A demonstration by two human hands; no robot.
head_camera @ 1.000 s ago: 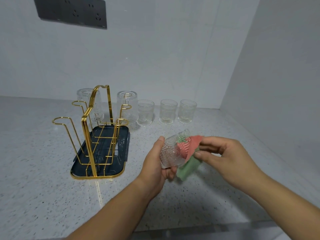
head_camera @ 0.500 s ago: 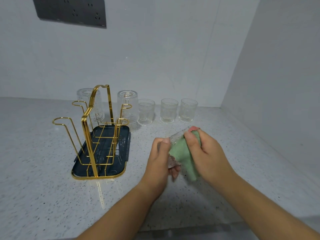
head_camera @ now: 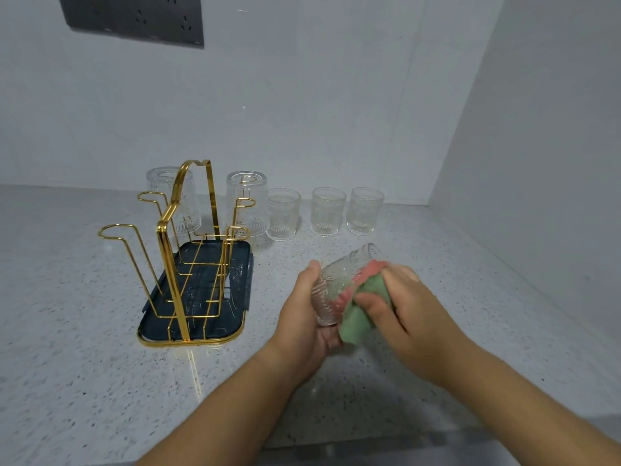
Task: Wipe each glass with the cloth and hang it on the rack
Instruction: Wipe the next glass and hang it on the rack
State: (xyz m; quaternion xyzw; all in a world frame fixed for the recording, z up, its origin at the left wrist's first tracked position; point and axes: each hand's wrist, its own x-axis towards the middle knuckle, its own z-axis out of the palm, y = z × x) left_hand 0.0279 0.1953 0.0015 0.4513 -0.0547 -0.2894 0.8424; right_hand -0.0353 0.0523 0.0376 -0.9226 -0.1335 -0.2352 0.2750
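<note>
The left hand (head_camera: 302, 317) and right hand (head_camera: 406, 307) are bare, and so are both forearms (head_camera: 228, 408).

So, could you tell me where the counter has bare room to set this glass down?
Bare counter lies left of and in front of the gold rack, and right of the right hand up to the side wall. The back is crowded: three upright glasses stand beside the rack.

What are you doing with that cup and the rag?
A person is wiping a glass. The left hand holds the ribbed glass tilted, and the right hand presses a green and pink cloth against it. Two upside-down glasses hang on the gold rack. Three upright glasses stand beside it near the wall.
</note>
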